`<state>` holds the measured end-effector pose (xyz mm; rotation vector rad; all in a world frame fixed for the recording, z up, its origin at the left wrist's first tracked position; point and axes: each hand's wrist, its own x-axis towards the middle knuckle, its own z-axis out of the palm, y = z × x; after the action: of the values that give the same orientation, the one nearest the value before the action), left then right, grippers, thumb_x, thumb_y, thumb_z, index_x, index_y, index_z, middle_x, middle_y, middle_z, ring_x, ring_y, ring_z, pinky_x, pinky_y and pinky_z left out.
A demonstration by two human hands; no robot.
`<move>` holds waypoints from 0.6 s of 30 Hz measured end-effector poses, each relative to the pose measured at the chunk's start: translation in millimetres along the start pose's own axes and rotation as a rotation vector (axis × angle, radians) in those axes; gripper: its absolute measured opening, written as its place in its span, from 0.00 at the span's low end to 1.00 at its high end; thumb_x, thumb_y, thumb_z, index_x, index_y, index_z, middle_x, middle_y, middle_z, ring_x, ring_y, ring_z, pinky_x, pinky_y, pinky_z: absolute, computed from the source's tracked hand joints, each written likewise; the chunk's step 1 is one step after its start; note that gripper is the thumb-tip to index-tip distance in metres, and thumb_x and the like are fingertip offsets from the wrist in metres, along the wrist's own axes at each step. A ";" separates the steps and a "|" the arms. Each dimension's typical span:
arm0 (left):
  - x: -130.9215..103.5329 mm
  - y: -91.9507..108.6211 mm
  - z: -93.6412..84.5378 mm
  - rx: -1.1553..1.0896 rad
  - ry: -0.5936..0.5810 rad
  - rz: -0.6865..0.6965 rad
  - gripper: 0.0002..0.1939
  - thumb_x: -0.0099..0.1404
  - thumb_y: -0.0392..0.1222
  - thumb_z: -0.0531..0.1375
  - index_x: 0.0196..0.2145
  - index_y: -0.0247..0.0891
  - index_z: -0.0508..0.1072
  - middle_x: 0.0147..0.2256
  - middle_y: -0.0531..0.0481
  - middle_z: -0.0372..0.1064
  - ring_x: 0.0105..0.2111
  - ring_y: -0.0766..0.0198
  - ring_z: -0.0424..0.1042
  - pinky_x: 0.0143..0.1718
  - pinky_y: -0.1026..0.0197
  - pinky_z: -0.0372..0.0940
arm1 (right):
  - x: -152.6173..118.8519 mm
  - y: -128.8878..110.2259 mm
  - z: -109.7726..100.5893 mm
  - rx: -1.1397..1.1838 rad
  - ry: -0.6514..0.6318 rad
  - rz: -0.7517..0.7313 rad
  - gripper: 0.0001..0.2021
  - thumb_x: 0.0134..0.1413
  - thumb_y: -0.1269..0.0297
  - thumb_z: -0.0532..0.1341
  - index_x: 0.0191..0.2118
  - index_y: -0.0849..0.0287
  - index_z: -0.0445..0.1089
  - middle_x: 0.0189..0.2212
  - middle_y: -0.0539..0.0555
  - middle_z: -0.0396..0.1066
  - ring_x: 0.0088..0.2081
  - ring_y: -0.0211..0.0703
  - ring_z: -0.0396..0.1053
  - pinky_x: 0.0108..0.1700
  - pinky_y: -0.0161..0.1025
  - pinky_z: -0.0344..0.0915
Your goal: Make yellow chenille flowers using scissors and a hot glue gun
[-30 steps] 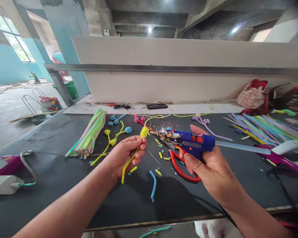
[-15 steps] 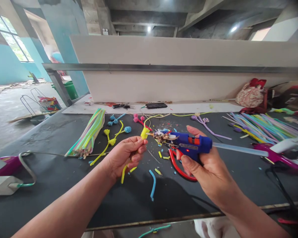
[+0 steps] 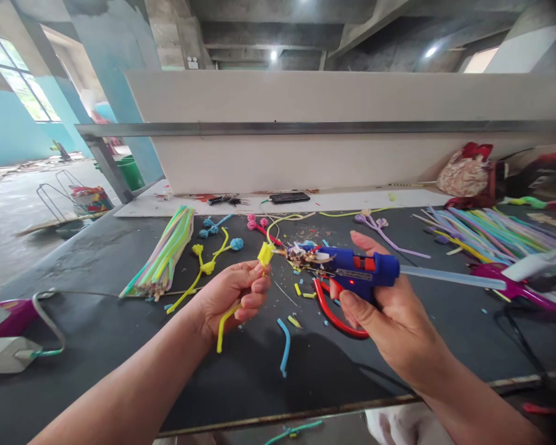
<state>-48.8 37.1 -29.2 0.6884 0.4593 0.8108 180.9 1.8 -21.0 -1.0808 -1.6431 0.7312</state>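
My left hand [image 3: 241, 295] is closed, pinching a yellow pipe cleaner flower [image 3: 265, 253] by its base, while its stem sticks out below the fingers. In my right hand [image 3: 384, 309] is a blue hot glue gun [image 3: 359, 272] with a lit red light and a clear glue stick [image 3: 454, 276] out of its back. The gun's nozzle, crusted with dried glue and scraps, meets the flower's right side. Red-handled pliers or scissors [image 3: 331, 318] lie beneath the gun, partly covered. A blue pipe cleaner piece [image 3: 284, 347] and yellow snippets [image 3: 294, 322] lie below the hands.
A bundle of pastel pipe cleaners [image 3: 160, 253] lies at left, with more spread [image 3: 491, 232] at right. Yellow and blue stems [image 3: 207, 267], a pink one [image 3: 258, 224] and a purple one [image 3: 375, 227] lie behind. A phone [image 3: 290, 198] rests on the white ledge.
The yellow flower has turned and tilted in my left hand, and its stem has swung left and lower. The glue gun stays at the flower. The whole view has shifted slightly.
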 end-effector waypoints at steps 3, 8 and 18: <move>-0.6 1.2 1.7 -0.031 -0.033 -0.043 0.03 0.64 0.34 0.52 0.32 0.35 0.62 0.20 0.58 0.54 0.11 0.78 0.51 0.07 0.76 0.53 | -0.5 0.5 3.4 -0.040 -0.010 0.000 0.32 0.55 0.54 0.59 0.62 0.46 0.45 0.45 0.56 0.68 0.39 0.50 0.71 0.42 0.49 0.67; -2.6 2.9 0.5 -0.049 -0.038 -0.027 0.03 0.64 0.34 0.52 0.32 0.35 0.62 0.21 0.58 0.53 0.12 0.78 0.51 0.07 0.77 0.54 | -1.2 -3.8 6.5 -0.088 -0.007 -0.022 0.31 0.54 0.54 0.58 0.61 0.51 0.48 0.44 0.57 0.69 0.42 0.50 0.69 0.48 0.50 0.63; -4.7 2.0 1.5 -0.052 -0.058 -0.031 0.01 0.63 0.35 0.54 0.33 0.36 0.62 0.20 0.60 0.51 0.10 0.78 0.49 0.06 0.76 0.53 | -1.5 -6.2 3.1 -0.015 0.003 0.011 0.31 0.54 0.54 0.59 0.62 0.50 0.48 0.42 0.56 0.69 0.36 0.47 0.69 0.38 0.43 0.68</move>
<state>-51.8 33.8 -26.2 0.6531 0.3940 0.7691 176.3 -2.0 -17.2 -1.1014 -1.6437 0.7256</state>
